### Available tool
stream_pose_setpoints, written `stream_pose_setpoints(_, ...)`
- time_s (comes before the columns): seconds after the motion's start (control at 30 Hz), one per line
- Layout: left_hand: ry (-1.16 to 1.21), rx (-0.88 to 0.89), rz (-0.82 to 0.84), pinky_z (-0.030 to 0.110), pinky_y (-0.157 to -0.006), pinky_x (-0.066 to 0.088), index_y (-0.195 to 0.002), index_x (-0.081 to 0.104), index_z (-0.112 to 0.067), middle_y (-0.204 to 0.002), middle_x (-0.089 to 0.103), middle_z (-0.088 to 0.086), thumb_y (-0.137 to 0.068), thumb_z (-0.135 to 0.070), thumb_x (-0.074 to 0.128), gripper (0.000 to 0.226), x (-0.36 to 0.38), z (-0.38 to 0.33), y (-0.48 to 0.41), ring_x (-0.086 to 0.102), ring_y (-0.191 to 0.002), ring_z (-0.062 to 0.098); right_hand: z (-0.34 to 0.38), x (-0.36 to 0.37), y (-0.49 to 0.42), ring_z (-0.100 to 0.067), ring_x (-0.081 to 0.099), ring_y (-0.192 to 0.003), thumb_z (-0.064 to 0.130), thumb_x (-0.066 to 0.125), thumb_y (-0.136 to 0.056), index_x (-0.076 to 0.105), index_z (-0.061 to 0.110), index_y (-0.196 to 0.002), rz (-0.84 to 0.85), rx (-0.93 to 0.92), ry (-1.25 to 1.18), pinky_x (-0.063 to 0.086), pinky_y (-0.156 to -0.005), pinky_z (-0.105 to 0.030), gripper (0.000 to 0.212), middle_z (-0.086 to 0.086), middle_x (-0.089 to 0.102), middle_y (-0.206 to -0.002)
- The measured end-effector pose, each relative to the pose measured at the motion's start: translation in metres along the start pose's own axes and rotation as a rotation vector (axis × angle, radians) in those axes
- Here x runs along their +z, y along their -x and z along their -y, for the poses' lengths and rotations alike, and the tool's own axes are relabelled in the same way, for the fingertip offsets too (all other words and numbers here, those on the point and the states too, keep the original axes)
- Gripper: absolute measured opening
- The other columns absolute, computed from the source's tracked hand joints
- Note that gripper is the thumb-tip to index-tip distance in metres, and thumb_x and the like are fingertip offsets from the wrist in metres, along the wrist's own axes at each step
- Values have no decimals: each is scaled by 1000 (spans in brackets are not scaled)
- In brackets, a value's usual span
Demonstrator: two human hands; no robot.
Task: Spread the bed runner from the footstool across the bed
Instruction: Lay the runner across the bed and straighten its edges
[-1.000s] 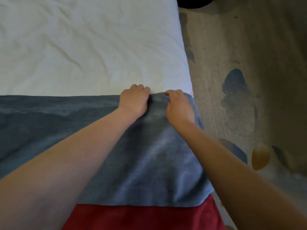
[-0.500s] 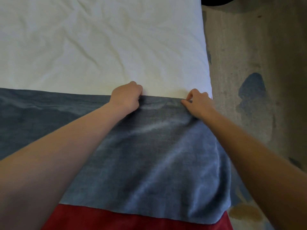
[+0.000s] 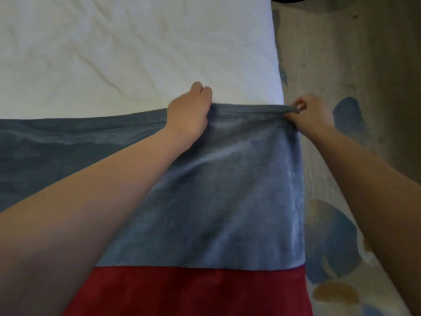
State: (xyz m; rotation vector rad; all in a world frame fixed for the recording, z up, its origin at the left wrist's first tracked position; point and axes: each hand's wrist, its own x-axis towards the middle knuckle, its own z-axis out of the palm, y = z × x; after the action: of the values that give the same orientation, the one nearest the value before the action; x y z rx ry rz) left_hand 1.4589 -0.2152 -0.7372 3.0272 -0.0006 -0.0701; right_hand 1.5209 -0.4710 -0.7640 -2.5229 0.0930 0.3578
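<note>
Right grip (image 3: 313,115) shifted right, now past bed (image 3: 136,53) edge, pinching runner (image 3: 216,190) far corner; hem taut. Left grip (image 3: 189,117) clenches far hem near it. Runner lies across bed, left stretch flat. Remaining, by judgement: drop and smooth right end. Red cloth (image 3: 193,293) near, carpet (image 3: 341,65) right. No obstruction seen.

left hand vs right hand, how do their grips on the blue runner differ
The left hand curls its whole fist over the far edge of the bed runner; the right hand pinches only the corner between thumb and fingertips. The left hand sits over the white bed, while the right hand is out past the bed's side, above the patterned carpet. Both have a closed grip on the same far edge.
</note>
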Motion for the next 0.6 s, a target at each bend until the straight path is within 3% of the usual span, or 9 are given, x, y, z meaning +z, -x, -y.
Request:
stream_pose_setpoints(0.1,-1,-137,110,41,-66,45,-106,56,-6,-110,55,15,-92,-16,50,18,1,1,-21,58,-90,38,3,7,-7,-31,52,-110,23,65,-88,49,6,-126,-5,-103,19,38,-82,-32,45,-18,50,-127)
stream_pose_setpoints(0.23,85,-158,296,40,-81,50,-100,65,-9,-106,65,12,-91,-21,58,17,9,10,-24,59,-100,34,2,28,-3,-29,53,-110,15,44,-100,50,14,-131,39,-193,153,43,-83,-34,32,-13,46,-137)
stream_pose_setpoints(0.33,134,-165,262,39,-82,48,-95,68,-6,-101,67,15,-89,-13,59,13,13,11,-22,59,-98,35,7,39,-4,-32,54,-110,15,43,-100,53,12,-126,68,-180,154,47,-91,-43,28,-15,51,-131)
stream_pose_setpoints(0.5,57,-153,141,36,-70,42,-86,65,-1,-92,63,17,-86,-1,50,15,17,4,-36,60,-87,36,13,38,-14,-34,58,-95,5,44,-94,61,1,-103,5,-98,291,48,-78,-37,19,-18,58,-108)
stream_pose_setpoints(0.6,104,-184,84,39,-73,41,-98,59,-3,-103,56,16,-90,-3,46,15,17,0,-41,56,-93,35,15,33,-16,-35,54,-106,2,42,-93,54,4,-115,-52,-64,303,40,-75,-36,26,-18,53,-119)
